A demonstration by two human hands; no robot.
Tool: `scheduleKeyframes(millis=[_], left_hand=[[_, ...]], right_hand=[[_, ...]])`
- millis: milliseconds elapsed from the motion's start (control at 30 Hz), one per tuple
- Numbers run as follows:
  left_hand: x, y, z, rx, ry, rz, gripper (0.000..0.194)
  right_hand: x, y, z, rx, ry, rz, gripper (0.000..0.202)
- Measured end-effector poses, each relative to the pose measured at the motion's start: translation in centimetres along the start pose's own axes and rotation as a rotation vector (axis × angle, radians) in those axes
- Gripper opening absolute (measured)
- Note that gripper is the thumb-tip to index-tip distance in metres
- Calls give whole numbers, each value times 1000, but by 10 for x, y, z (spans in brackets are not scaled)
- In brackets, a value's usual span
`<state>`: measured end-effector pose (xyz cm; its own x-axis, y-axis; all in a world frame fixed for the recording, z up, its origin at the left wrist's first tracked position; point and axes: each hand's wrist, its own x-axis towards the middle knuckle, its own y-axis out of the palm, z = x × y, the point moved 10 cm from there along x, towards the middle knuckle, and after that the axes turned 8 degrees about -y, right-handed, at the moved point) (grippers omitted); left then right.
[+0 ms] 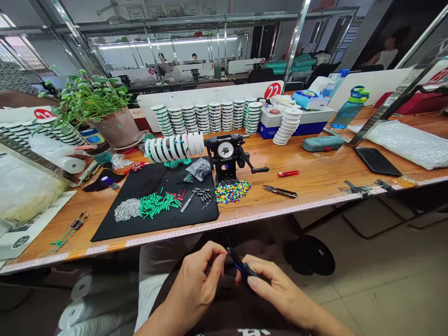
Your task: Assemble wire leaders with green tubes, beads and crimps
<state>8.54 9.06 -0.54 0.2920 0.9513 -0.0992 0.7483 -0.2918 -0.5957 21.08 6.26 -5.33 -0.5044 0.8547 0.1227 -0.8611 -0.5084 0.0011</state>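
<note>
At the bottom centre of the frame, the left hand pinches the tip of a thin dark cord between curled fingers. The right hand grips a slim black-and-blue tool touching it. Above, glossy coloured beads heap beside a flat black mat.

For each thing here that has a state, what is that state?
Left hand: fingertips pinched on a thin dark strand.
Right hand: closed around a small black and blue tool.
Blue plastic water bottle: upright, capped.
Black snips: lying flat on the wooden table.
Black phone: screen dark.
</note>
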Motion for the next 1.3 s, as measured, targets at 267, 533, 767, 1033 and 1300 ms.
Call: scheduleKeyframes(millis=[267,533,767,1033,1300], left_hand=[[0,6,5,-28,-37,31,26],[0,7,3,-7,-35,60,26],[1,9,4,66,-13,59,21],[-9,3,-10,78,207,-35,23],[-1,-2,25,-40,21,72,29]], right_hand=[[-2,2,6,-14,2,-35,33],[-3,-1,5,-103,34,-50,33],[-5,1,-2,-20,73,-111,44],[-17,17,-40,278,121,-300,48],[-10,25,-43,528,211,-215,51]])
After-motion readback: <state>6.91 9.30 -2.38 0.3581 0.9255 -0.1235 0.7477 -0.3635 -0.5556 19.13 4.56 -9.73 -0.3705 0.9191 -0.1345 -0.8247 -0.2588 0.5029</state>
